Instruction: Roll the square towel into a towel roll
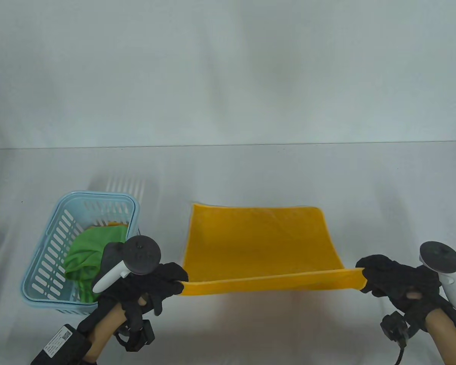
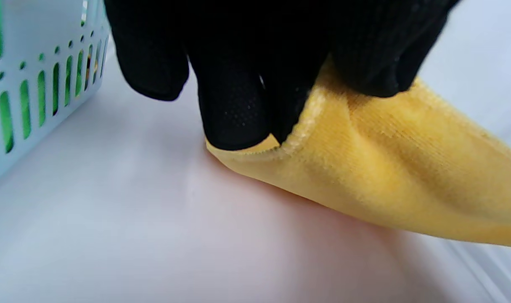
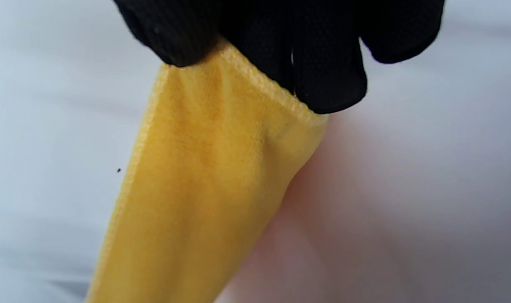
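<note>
The yellow towel (image 1: 260, 243) lies spread on the table (image 1: 250, 171) right of the basket (image 1: 45, 262); the left hand (image 1: 157, 283) and right hand (image 1: 387, 275) each pinch a near corner, lifting that edge taut; no roll exists yet; all the rolling remains.
</note>
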`<state>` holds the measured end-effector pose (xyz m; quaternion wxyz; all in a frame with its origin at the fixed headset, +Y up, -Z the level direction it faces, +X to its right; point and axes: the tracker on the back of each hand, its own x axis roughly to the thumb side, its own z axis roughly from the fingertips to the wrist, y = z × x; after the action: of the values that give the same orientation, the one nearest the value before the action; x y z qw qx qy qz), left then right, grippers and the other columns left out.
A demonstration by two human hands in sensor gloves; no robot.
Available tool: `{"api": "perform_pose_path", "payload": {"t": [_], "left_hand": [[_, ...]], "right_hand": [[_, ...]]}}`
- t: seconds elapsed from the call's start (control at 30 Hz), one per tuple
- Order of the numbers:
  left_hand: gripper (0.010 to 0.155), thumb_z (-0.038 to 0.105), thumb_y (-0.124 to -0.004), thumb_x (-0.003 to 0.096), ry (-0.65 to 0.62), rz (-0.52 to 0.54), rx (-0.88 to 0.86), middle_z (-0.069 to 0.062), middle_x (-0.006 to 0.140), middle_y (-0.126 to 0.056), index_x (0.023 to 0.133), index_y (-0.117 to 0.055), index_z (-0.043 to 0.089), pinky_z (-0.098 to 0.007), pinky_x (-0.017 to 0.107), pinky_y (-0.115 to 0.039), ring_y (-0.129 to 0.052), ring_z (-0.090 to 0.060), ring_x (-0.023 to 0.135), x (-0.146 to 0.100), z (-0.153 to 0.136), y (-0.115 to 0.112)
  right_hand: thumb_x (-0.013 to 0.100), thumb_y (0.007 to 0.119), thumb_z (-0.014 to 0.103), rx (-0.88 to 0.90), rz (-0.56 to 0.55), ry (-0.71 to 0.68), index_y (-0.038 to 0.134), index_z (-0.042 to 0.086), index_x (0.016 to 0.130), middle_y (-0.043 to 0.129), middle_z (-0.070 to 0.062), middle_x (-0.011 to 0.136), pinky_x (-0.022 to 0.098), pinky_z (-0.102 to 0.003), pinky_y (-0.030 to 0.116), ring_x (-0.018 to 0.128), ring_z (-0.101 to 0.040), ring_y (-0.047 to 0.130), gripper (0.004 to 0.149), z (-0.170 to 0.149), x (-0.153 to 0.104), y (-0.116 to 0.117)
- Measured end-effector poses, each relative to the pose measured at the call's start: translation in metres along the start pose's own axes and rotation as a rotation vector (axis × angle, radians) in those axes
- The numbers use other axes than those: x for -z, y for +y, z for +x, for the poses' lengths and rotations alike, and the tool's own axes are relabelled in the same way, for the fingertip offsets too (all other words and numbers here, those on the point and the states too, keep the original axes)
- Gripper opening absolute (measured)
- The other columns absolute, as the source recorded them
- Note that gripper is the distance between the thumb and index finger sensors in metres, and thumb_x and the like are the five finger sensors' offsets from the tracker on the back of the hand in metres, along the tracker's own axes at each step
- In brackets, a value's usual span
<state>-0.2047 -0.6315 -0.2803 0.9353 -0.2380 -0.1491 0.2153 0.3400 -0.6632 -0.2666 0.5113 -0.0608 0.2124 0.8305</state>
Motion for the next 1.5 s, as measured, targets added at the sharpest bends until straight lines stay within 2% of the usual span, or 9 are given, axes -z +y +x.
{"api": "perform_pose_path", "payload": {"t": [0.17,0.23,0.4,0.53,0.73,0.93,1.13,1.33,1.5], "left_hand": [[0.041,0.04,-0.081,0.0406,-0.01,-0.077,0.008,0.012,0.073,-0.103,0.081,-0.085,0.037,-0.048,0.065,-0.078,-0.107,-0.018,0.069,-0.004,-0.003,-0.009],[0.041,0.04,-0.081,0.0407,0.01,-0.064,0.006,0.012,0.073,-0.102,0.081,-0.085,0.036,-0.049,0.065,-0.077,-0.107,-0.018,0.069,0.0,-0.005,-0.009],[0.041,0.039,-0.081,0.041,0.101,0.044,-0.018,0.011,0.076,-0.1,0.082,-0.084,0.036,-0.05,0.065,-0.076,-0.103,-0.021,0.073,0.018,-0.007,0.005],[0.041,0.039,-0.081,0.0409,0.195,0.118,-0.005,0.01,0.076,-0.099,0.082,-0.084,0.035,-0.05,0.065,-0.075,-0.103,-0.022,0.073,0.044,-0.005,0.016],[0.041,0.039,-0.08,0.0407,0.329,0.206,0.086,0.01,0.076,-0.099,0.082,-0.084,0.035,-0.05,0.065,-0.076,-0.102,-0.021,0.073,0.087,-0.002,0.021],[0.042,0.041,-0.08,0.0406,0.451,0.249,0.155,0.01,0.076,-0.098,0.082,-0.084,0.035,-0.051,0.065,-0.075,-0.102,-0.021,0.073,0.132,-0.004,0.015],[0.042,0.045,-0.08,0.0389,0.552,0.32,0.184,0.011,0.078,-0.097,0.08,-0.085,0.038,-0.05,0.066,-0.074,-0.1,-0.021,0.076,0.175,-0.014,0.0],[0.042,0.047,-0.08,0.0385,0.57,0.322,0.181,0.011,0.078,-0.096,0.079,-0.085,0.038,-0.05,0.066,-0.074,-0.1,-0.021,0.076,0.194,-0.025,-0.013],[0.046,0.049,-0.078,0.0386,0.585,0.312,0.145,0.01,0.081,-0.095,0.083,-0.083,0.037,-0.051,0.067,-0.074,-0.099,-0.023,0.078,0.196,-0.032,-0.015]], "right_hand": [[0.039,0.078,0.035,-0.036,0.035,0.014,0.081,0.029,0.077,0.099,-0.003,0.065,0.054,-0.056,0.073,0.062,-0.031,0.097,0.038,-0.006,-0.007,0.008],[0.039,0.077,0.035,-0.038,0.011,0.01,0.08,0.029,0.077,0.098,-0.003,0.065,0.055,-0.056,0.073,0.063,-0.031,0.096,0.038,-0.004,-0.006,0.008],[0.039,0.076,0.037,-0.052,-0.125,-0.006,0.079,0.03,0.077,0.094,-0.002,0.072,0.057,-0.056,0.07,0.07,-0.033,0.092,0.039,0.007,0.008,0.005],[0.039,0.076,0.037,-0.102,-0.233,0.009,0.078,0.03,0.077,0.092,-0.002,0.074,0.058,-0.056,0.07,0.071,-0.033,0.091,0.038,0.016,0.029,0.005],[0.04,0.076,0.037,-0.086,-0.31,0.101,0.078,0.029,0.077,0.092,-0.002,0.074,0.058,-0.056,0.069,0.072,-0.033,0.09,0.039,0.017,0.069,0.003],[0.04,0.076,0.037,-0.114,-0.384,0.212,0.077,0.03,0.078,0.09,-0.002,0.076,0.059,-0.056,0.068,0.073,-0.033,0.088,0.039,0.012,0.107,0.007],[0.04,0.075,0.038,-0.174,-0.478,0.315,0.076,0.031,0.078,0.081,-0.001,0.084,0.064,-0.056,0.063,0.083,-0.033,0.078,0.039,0.001,0.141,0.017],[0.039,0.075,0.038,-0.29,-0.504,0.315,0.076,0.031,0.078,0.083,-0.001,0.083,0.063,-0.055,0.064,0.082,-0.034,0.079,0.039,-0.008,0.159,0.028],[0.039,0.075,0.04,-0.295,-0.524,0.312,0.074,0.033,0.081,0.081,-0.001,0.085,0.064,-0.055,0.062,0.08,-0.035,0.077,0.042,-0.009,0.164,0.03]]}}
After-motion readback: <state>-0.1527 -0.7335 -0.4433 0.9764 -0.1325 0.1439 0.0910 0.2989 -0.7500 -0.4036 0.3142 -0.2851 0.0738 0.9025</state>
